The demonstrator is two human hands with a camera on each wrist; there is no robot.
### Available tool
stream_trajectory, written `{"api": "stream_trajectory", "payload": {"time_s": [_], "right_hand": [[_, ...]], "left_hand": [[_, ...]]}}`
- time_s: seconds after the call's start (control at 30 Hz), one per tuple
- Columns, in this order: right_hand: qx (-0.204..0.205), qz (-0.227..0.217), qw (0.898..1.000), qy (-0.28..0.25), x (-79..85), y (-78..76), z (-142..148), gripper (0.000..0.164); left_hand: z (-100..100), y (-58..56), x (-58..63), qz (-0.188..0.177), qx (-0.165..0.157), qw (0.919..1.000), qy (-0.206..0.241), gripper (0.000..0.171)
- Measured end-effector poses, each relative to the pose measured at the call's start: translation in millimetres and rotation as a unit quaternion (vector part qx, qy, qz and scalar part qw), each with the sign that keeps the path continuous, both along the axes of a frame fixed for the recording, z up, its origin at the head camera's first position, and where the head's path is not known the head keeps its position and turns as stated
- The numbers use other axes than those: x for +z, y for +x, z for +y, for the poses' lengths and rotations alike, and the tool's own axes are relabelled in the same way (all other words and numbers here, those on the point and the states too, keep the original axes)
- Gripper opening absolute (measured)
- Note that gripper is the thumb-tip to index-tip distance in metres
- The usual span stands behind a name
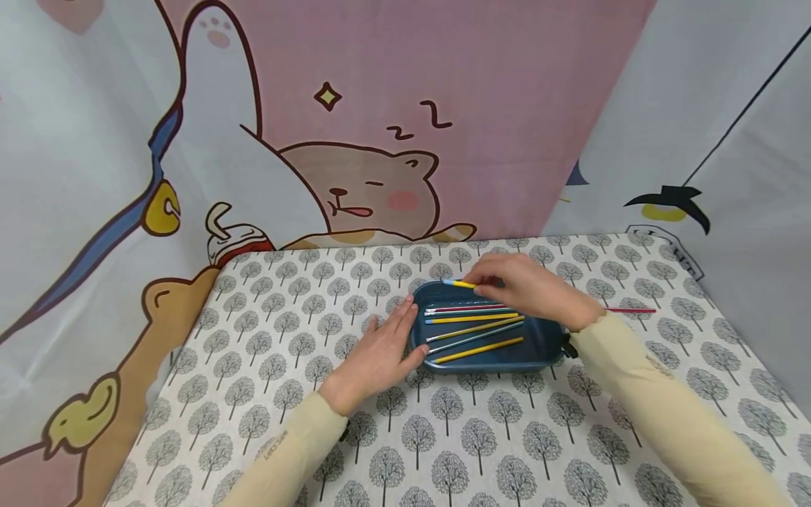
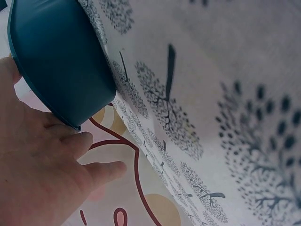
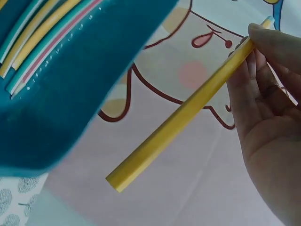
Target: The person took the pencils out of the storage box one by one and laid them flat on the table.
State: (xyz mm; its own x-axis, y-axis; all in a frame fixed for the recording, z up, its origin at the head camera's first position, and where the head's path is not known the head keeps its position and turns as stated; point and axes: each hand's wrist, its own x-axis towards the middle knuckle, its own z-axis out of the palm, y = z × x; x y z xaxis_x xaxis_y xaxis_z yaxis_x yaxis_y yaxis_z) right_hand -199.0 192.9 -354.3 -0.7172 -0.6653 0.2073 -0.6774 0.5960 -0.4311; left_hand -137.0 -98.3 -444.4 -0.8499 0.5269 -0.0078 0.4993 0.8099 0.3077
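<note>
A yellow pencil (image 3: 181,115) with a light blue end is pinched between the thumb and fingertips of my right hand (image 3: 270,84). In the head view this hand is over the far side of a dark teal tray (image 1: 538,352). Inside the tray lie several pencils, among them a yellow pencil (image 1: 478,350) near the front and another yellow pencil (image 1: 472,319) farther back. My left hand (image 1: 380,352) touches the tray's left end, its fingers extended along the rim. The left wrist view shows those fingers spread against the tray's outer wall (image 2: 61,56).
A red pencil (image 1: 633,310) lies on the tablecloth (image 1: 279,422) to the right of the tray, partly hidden by the right forearm. Behind the table hangs a cartoon-printed curtain (image 1: 507,105). A black piece (image 1: 569,345) sits at the tray's right end.
</note>
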Motion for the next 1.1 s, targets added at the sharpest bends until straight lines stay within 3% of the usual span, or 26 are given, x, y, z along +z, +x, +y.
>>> {"api": "stream_trajectory", "payload": {"time_s": [0.2, 0.47, 1.1], "right_hand": [[0.002, 0.031, 1.000, -0.005, 8.8, 7.9, 13, 0.023], [-0.030, 0.050, 0.998, -0.003, 16.9, 19.2, 32, 0.024], [-0.069, 0.098, 0.993, -0.018, 14.8, 34.3, 80, 0.028]], "left_hand": [[0, 0.4, -0.3, -0.001, 0.001, 1.0000, 0.002, 0.080], [0, 0.3, -0.8, 0.002, 0.002, 1.0000, 0.003, 0.079], [-1, 0.3, 0.0, 0.002, -0.001, 1.0000, -0.001, 0.080]]}}
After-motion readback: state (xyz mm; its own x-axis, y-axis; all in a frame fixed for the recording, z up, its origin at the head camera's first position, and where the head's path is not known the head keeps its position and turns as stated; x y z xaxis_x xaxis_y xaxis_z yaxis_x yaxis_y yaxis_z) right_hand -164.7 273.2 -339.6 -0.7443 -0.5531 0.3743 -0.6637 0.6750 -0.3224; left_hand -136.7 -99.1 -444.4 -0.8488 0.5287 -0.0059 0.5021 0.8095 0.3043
